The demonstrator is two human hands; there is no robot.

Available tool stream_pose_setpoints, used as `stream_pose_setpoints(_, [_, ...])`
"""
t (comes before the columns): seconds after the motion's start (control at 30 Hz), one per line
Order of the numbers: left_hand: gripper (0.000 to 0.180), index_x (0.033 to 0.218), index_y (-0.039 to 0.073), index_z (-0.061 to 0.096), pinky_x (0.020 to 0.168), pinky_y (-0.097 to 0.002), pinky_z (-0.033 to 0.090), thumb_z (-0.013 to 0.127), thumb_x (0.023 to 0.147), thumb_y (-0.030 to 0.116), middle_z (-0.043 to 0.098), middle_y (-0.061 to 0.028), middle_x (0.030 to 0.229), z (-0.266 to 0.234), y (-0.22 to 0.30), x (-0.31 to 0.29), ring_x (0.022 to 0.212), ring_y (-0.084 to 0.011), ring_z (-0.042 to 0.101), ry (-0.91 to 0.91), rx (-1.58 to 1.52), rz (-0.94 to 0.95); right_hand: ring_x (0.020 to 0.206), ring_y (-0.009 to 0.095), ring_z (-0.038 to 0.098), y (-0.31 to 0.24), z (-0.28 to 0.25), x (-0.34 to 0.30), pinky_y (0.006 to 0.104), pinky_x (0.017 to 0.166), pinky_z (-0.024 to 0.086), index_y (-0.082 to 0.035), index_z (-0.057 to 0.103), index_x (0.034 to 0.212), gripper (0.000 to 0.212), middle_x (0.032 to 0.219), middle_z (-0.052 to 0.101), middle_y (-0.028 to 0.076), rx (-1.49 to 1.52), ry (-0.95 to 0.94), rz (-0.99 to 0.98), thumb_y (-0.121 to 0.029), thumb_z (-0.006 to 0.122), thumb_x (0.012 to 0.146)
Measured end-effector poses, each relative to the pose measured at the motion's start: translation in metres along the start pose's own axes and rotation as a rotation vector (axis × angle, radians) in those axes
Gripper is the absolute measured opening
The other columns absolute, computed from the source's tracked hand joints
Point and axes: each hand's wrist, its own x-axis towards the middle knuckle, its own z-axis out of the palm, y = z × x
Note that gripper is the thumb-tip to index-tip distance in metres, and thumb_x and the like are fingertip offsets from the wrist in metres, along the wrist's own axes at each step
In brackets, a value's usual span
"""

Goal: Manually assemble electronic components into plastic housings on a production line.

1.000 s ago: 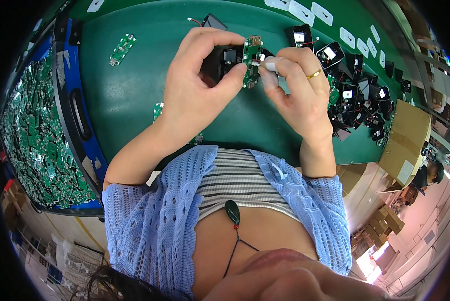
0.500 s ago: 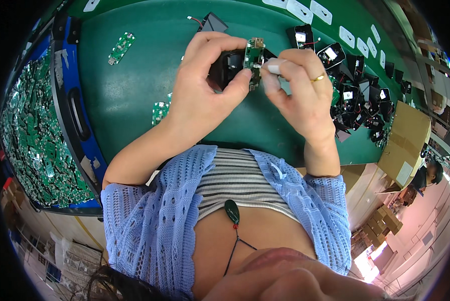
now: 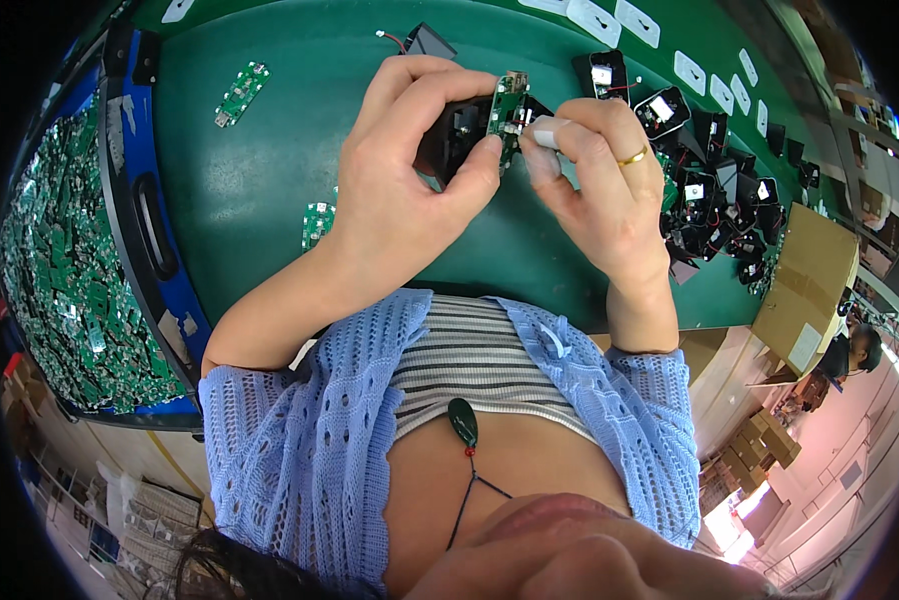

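Note:
My left hand (image 3: 409,165) is closed round a black plastic housing (image 3: 461,128) and a green circuit board (image 3: 507,105), its thumb pressing near the board's lower part. The board stands on edge at the housing's right side. From the right, my right hand (image 3: 599,170) pinches at a small white connector (image 3: 525,119) by the board's edge. A white wrap covers one of its fingers, and a ring sits on another. Those fingertips partly hide the connector and any wire on it.
A blue-edged bin (image 3: 144,130) heaped with green circuit boards stands at left. Loose boards (image 3: 242,93) lie on the green table (image 3: 239,190). Several black housings (image 3: 709,205) are piled at right, near a cardboard box (image 3: 804,285). Flat white pieces (image 3: 689,73) line the far edge.
The board has tilted slightly in my left hand, its upper end now leaning a little right. My right hand keeps its pinch at the connector with barely any shift.

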Motion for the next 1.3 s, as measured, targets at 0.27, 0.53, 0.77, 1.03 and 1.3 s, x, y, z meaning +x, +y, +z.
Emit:
stream_pose_setpoints(0.27, [0.031,0.110,0.000,0.057,0.067,-0.0214,0.052,0.062,0.080,-0.002,0.049,-0.0081,0.111,-0.005,0.005,0.000,0.089,-0.0128,0.057,-0.109,-0.010,-0.087,0.071,0.025,0.057,0.002,-0.003,-0.001,0.0318,0.054,0.049,0.000,0.059,0.091,0.033,0.088,0.055,0.011,-0.032,-0.035,-0.050,0.004,0.071,0.061])
stream_pose_setpoints(0.53, [0.031,0.116,-0.001,0.055,0.079,-0.0262,0.054,0.059,0.086,-0.002,0.050,-0.0114,0.121,-0.009,0.009,0.000,0.103,-0.0178,0.057,-0.214,-0.009,-0.039,0.068,0.023,0.056,0.000,-0.002,-0.002,0.0300,0.057,0.046,-0.001,0.056,0.083,0.018,0.078,0.055,0.009,0.383,0.014,0.316,0.002,0.070,0.072])
stream_pose_setpoints(0.77, [0.027,0.104,0.004,0.064,0.065,-0.0261,0.051,0.063,0.078,-0.003,0.060,-0.0088,0.104,0.001,0.000,-0.004,0.081,-0.0166,0.062,-0.056,0.012,0.133,0.063,0.021,0.055,-0.001,-0.006,0.001,0.0290,0.056,0.044,0.000,0.053,0.078,0.019,0.072,0.054,0.008,0.491,-0.081,0.530,0.001,0.071,0.072])
stream_pose_setpoints(1.03, [0.048,0.127,0.002,0.045,0.082,-0.0278,0.047,0.063,0.082,0.002,0.051,-0.0117,0.116,0.006,-0.010,0.003,0.098,-0.0195,0.056,0.070,-0.265,0.081,0.067,0.012,0.061,-0.009,0.024,0.007,0.0243,0.054,0.048,-0.003,0.055,0.106,0.033,0.076,0.059,0.006,0.509,0.221,0.637,-0.008,0.073,0.078])
stream_pose_setpoints(1.3, [0.051,0.131,0.005,0.041,0.087,-0.0355,0.045,0.061,0.085,0.010,0.052,-0.0156,0.113,-0.013,-0.004,-0.001,0.101,-0.0292,0.056,-0.205,0.217,0.022,0.059,0.008,0.055,-0.017,0.010,0.001,0.0196,0.050,0.042,-0.003,0.044,0.119,0.040,0.076,0.061,0.006,0.749,0.122,0.886,0.000,0.064,0.084])
